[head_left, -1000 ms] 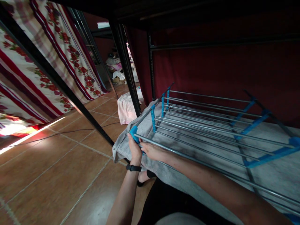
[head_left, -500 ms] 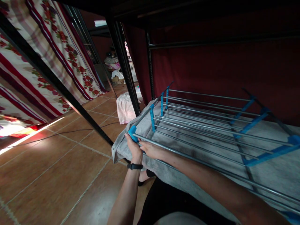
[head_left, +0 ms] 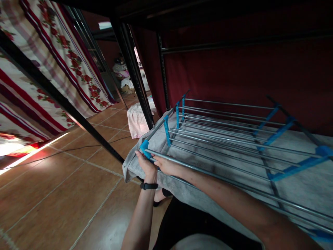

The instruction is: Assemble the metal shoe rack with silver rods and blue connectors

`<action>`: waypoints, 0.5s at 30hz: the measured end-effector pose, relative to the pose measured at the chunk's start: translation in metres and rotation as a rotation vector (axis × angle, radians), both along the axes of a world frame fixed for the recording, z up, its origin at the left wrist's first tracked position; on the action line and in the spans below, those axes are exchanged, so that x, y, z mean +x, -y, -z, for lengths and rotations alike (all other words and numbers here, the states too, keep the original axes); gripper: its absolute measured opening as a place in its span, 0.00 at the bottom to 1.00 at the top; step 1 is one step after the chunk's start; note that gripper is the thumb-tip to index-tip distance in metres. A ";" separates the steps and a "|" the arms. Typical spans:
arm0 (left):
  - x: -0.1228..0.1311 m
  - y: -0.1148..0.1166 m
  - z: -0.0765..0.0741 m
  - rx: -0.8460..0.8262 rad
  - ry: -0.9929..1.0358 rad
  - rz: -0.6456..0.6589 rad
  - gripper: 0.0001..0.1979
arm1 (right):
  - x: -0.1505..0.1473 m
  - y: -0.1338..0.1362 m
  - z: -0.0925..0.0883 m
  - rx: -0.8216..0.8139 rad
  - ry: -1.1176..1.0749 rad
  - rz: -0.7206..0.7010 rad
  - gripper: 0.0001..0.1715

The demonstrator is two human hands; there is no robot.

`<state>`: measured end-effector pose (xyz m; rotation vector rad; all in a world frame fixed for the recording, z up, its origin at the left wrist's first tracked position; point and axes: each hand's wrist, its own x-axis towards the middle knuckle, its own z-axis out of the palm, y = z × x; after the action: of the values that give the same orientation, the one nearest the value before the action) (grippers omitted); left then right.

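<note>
A rack of thin metal tubes with blue plastic joints, like a shoe rack, lies on a grey cloth. At its near left corner is a blue corner joint. My left hand, with a black band on the wrist, cups that corner from below; its thumb lies along the outer side and its other fingers are mostly hidden. Just right of it, my right hand has its fingers curled at the lower tube beside the joint, under the front upper tube.
Black metal frame posts stand left and behind, with a dark overhead board and a dark red cloth at the back. A slanted black bar crosses the left. Floral curtain, tiled floor and a cable lie beyond.
The view has shifted slightly, so the rack appears a little further left. My left thumb sits slightly lower against the corner joint. Both hands stay at the same corner.
</note>
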<state>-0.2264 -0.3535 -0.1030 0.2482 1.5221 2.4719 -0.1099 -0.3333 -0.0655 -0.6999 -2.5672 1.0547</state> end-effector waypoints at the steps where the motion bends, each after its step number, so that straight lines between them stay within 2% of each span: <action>1: 0.000 -0.001 0.001 0.038 0.022 0.008 0.27 | 0.000 -0.001 0.001 -0.008 -0.002 -0.002 0.29; 5: 0.000 -0.001 0.002 0.070 0.022 0.071 0.24 | -0.006 -0.006 0.017 -0.082 -0.017 0.005 0.29; 9: 0.002 0.003 -0.003 -0.003 0.012 0.062 0.24 | -0.014 -0.013 0.033 -0.156 -0.060 -0.005 0.28; 12: 0.003 0.005 -0.007 -0.056 -0.022 0.068 0.26 | -0.016 -0.014 0.032 -0.204 -0.053 -0.023 0.28; 15: 0.003 0.005 -0.010 -0.102 -0.033 0.073 0.26 | -0.012 -0.011 0.023 -0.179 -0.076 -0.035 0.29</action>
<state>-0.2231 -0.3588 -0.0933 0.3222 1.6166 2.3379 -0.1221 -0.3227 -0.0881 -0.6456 -2.4505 1.3093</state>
